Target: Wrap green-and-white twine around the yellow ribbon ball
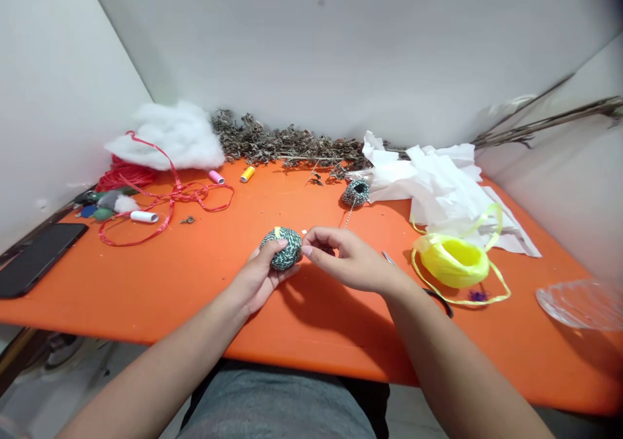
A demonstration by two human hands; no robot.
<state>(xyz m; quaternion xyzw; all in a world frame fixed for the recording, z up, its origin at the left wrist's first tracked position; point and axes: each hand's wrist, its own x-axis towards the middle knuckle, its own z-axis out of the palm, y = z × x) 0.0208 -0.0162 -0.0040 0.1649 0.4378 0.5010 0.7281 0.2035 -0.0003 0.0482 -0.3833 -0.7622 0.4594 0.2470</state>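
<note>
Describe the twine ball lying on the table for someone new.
On the orange table, find the crumpled white paper at back right. Just left of it sits a small green-and-white twine ball. Unlike the larger twine ball in the left hand, it lies apart, a strand running toward the right hand.

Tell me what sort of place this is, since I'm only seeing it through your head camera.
Most likely a small handicraft workspace, perhaps at home: an orange table holds a pink thread spool, white fibre stuffing and yellow raffia ribbon, while the left hand grips a green-and-white twine ball.
</note>
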